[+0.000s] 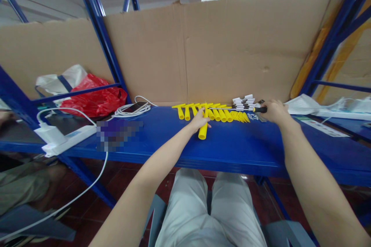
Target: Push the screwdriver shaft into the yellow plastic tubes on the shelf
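Note:
My left hand [199, 120] is closed round a yellow tube-like piece [203, 131], whose open end faces me. In my right hand [276, 111] is a screwdriver [260, 109] with a black and yellow handle; its long thin shaft points left to the top of the held piece. Behind my left hand stretches a row of similar yellow pieces [223, 115] with handles towards me. Small flat yellow parts [240, 116] lie right of them. Small metal parts [254, 116] sit beside those, and black-and-white items [243, 102] are stacked behind.
A cardboard sheet [232, 46] stands behind the blue table [232, 146]. On the left are a phone [135, 107] on a coiled white cable, a power strip [69, 141] and a red bag [94, 94]. A printed sheet [323, 126] lies at right.

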Demonstrator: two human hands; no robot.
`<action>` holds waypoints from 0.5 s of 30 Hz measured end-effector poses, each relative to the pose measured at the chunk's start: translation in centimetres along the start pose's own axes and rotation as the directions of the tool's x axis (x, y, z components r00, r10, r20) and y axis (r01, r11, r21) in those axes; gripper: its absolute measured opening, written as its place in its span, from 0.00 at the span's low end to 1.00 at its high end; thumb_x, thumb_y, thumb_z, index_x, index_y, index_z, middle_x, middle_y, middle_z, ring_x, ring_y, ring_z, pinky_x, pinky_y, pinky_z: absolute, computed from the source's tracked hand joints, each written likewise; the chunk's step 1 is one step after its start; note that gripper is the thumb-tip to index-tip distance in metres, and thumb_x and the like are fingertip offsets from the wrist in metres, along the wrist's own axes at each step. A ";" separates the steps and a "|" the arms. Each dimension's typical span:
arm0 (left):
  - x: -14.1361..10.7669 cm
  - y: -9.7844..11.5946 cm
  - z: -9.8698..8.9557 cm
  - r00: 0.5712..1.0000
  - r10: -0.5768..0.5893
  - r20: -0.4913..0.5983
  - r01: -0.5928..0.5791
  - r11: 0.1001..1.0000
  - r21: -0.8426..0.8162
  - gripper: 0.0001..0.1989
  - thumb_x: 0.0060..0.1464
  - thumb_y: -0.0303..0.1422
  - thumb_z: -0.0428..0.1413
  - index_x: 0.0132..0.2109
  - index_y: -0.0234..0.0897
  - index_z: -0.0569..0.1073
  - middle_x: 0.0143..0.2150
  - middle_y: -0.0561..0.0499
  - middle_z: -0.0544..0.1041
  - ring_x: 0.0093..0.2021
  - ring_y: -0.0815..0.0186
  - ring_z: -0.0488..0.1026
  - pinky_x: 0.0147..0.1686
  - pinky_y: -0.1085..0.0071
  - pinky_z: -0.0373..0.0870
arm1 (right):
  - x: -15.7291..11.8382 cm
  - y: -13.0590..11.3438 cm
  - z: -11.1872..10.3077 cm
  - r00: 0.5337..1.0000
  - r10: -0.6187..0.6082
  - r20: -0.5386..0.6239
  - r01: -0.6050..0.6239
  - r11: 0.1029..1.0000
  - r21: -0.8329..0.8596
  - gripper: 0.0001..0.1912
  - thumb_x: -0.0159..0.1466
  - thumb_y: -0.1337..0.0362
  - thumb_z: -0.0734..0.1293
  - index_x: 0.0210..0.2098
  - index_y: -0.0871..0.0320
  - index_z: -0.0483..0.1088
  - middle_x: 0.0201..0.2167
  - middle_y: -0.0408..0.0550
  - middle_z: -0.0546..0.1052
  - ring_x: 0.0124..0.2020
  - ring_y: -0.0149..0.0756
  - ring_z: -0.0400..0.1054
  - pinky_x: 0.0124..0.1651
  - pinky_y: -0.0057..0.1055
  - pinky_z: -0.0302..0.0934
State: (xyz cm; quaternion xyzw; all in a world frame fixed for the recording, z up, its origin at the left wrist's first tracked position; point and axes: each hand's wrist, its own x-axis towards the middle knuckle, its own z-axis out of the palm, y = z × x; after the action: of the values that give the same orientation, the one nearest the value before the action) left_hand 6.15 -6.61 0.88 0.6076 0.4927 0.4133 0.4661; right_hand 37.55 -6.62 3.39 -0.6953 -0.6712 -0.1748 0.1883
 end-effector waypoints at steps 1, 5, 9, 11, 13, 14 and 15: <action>0.0 0.0 0.0 1.000 0.001 0.005 -0.001 1.000 0.000 0.43 0.57 0.18 0.54 0.74 0.41 0.49 0.57 0.39 0.75 0.22 0.76 0.73 0.22 0.79 0.70 | -0.1 -0.1 -0.1 0.999 0.034 0.008 -0.034 0.999 -0.006 0.18 0.58 0.59 0.66 0.45 0.54 0.79 0.42 0.59 0.79 0.48 0.59 0.70 0.46 0.49 0.62; 0.2 -0.2 -0.1 1.000 0.005 0.016 -0.005 1.000 0.004 0.42 0.57 0.19 0.54 0.74 0.40 0.50 0.58 0.38 0.75 0.24 0.74 0.76 0.23 0.78 0.71 | -0.1 -0.4 -0.1 0.992 0.121 0.021 -0.120 0.992 -0.026 0.18 0.59 0.58 0.66 0.46 0.54 0.78 0.38 0.57 0.80 0.45 0.56 0.73 0.48 0.51 0.60; 0.4 -0.4 -0.2 1.000 0.003 0.023 -0.003 1.000 0.001 0.44 0.57 0.19 0.55 0.75 0.42 0.48 0.59 0.38 0.74 0.27 0.72 0.78 0.24 0.78 0.71 | 0.2 -0.2 0.1 0.996 0.085 -0.008 -0.086 0.996 -0.017 0.17 0.56 0.58 0.67 0.44 0.53 0.78 0.37 0.56 0.81 0.44 0.56 0.72 0.47 0.51 0.61; 0.4 -0.4 -0.2 1.000 0.000 0.015 0.000 1.000 0.001 0.43 0.57 0.19 0.54 0.75 0.41 0.48 0.59 0.38 0.74 0.26 0.72 0.78 0.24 0.78 0.72 | 0.2 -0.1 0.2 0.997 0.071 -0.005 -0.071 0.997 -0.003 0.18 0.56 0.57 0.67 0.44 0.52 0.78 0.38 0.56 0.80 0.45 0.57 0.72 0.46 0.51 0.62; 0.3 -0.3 -0.2 1.000 -0.002 0.003 0.002 1.000 0.003 0.43 0.57 0.19 0.54 0.75 0.41 0.48 0.59 0.37 0.74 0.25 0.73 0.77 0.25 0.77 0.72 | 0.2 -0.2 0.2 0.997 0.070 0.014 -0.070 0.997 0.010 0.18 0.56 0.56 0.67 0.44 0.53 0.78 0.39 0.56 0.80 0.46 0.58 0.71 0.46 0.52 0.62; 0.3 -0.3 -0.2 1.000 -0.002 -0.001 0.002 1.000 0.004 0.43 0.57 0.20 0.55 0.75 0.41 0.49 0.59 0.37 0.73 0.25 0.73 0.77 0.25 0.77 0.72 | 0.2 -0.2 0.1 0.997 0.073 0.018 -0.073 0.997 0.014 0.18 0.57 0.56 0.66 0.44 0.53 0.78 0.41 0.57 0.80 0.46 0.59 0.71 0.46 0.52 0.62; 0.3 -0.3 -0.2 1.000 -0.001 -0.001 0.001 1.000 0.004 0.43 0.57 0.20 0.55 0.74 0.41 0.49 0.59 0.37 0.73 0.25 0.72 0.77 0.25 0.77 0.73 | 0.2 -0.3 0.1 0.997 0.075 0.018 -0.075 0.997 0.015 0.18 0.57 0.57 0.66 0.45 0.54 0.78 0.42 0.58 0.80 0.47 0.59 0.70 0.46 0.52 0.62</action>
State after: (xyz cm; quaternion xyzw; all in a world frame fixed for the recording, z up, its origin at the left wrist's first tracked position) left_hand 5.98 -6.27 0.60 0.6082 0.4939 0.4125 0.4649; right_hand 37.25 -6.43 3.38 -0.7200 -0.6476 -0.1561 0.1944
